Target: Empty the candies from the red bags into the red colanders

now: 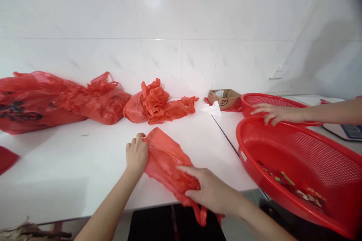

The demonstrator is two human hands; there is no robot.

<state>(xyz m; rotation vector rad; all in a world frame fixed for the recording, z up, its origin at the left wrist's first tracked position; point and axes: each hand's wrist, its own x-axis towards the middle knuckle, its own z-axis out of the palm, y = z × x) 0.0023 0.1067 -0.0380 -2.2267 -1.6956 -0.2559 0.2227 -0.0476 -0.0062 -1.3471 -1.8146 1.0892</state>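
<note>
Two hands (137, 154) (210, 190) on one bag (166, 154)

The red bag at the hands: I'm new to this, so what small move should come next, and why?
Perhaps gather in the near end of the red bag with the right hand: the left hand grips its far corner, while that crumpled end hangs past the white table.
</note>
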